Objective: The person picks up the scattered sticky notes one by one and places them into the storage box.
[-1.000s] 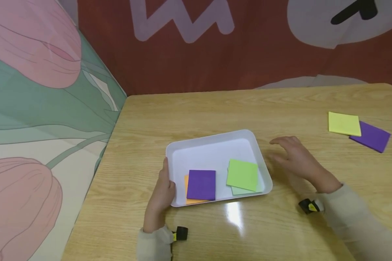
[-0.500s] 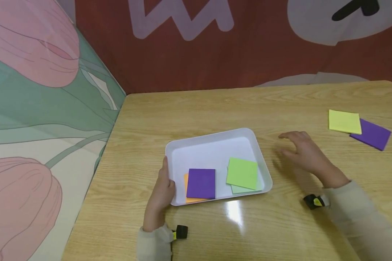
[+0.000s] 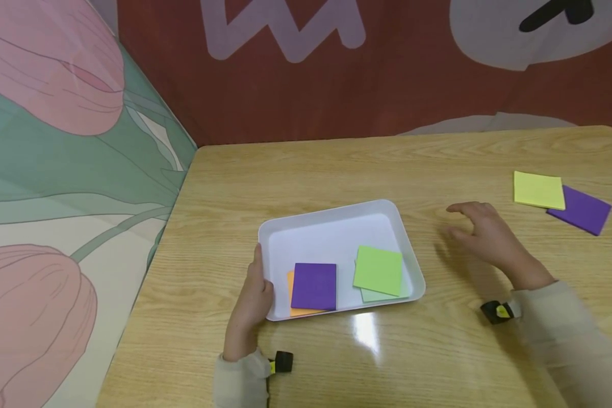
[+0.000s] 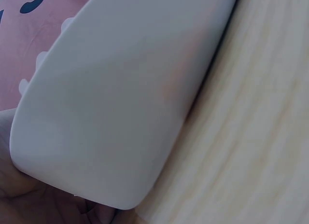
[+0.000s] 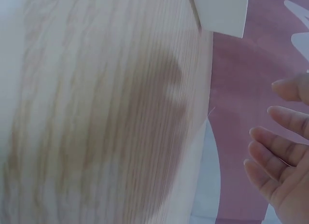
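Observation:
A white tray lies slightly askew on the wooden table. My left hand holds its left end, the fingers along the outer wall; in the left wrist view the hand is partly hidden behind the tray wall. Inside the tray, a purple sticky note pad overlaps an orange one at the left. A bright green pad covers part of a pale green one at the right. My right hand hovers right of the tray, fingers loosely bent and holding nothing.
At the back right of the table, a yellow sticky note pad overlaps a second purple pad. A red patterned cloth hangs behind the table, and a floral cloth on the left.
My right hand has moved rightward, away from the tray and nearer the yellow and purple pads. The left hand and the tray keep their place.

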The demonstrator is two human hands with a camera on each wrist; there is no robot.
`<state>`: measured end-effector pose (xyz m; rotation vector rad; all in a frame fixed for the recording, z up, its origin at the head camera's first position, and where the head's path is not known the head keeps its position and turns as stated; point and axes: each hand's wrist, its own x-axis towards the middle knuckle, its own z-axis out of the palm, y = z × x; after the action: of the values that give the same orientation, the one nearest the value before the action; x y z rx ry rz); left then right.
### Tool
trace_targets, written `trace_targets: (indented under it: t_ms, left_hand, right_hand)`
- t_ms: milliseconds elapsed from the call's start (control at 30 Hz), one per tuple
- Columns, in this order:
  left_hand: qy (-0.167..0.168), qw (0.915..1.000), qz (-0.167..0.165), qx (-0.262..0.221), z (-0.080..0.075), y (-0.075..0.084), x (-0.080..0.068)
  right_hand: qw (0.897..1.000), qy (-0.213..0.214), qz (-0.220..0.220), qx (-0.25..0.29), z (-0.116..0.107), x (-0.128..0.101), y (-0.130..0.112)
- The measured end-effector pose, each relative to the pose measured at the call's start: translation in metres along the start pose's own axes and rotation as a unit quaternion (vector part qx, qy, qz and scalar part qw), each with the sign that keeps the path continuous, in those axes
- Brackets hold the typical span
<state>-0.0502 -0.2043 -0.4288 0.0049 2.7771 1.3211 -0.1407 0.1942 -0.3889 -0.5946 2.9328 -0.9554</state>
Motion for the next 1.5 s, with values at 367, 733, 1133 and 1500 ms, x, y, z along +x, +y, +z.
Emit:
trace_targets:
  t_ms: [367, 733, 1133, 1500]
  left_hand:
    - [0.005, 0.9999, 0.0, -0.011, 0.0, 0.001, 0.0]
    - [0.002, 1.0, -0.003, -0.009, 0.001, 0.0, 0.0]
    - [-0.001, 0.9999, -0.005, -0.01, 0.0, 0.003, -0.001]
    - [-0.006, 0.9996, -0.023, -0.015, 0.0, 0.004, -0.002]
  right_hand:
    - [0.999, -0.005, 0.039, 0.008, -0.007, -0.001, 0.008]
    - [0.998, -0.003, 0.06, 0.014, -0.012, -0.004, 0.017]
    - [0.998, 0.012, 0.062, 0.009, -0.018, -0.006, 0.033]
    - [0.996, 0.011, 0.09, 0.018, -0.023, -0.009, 0.043]
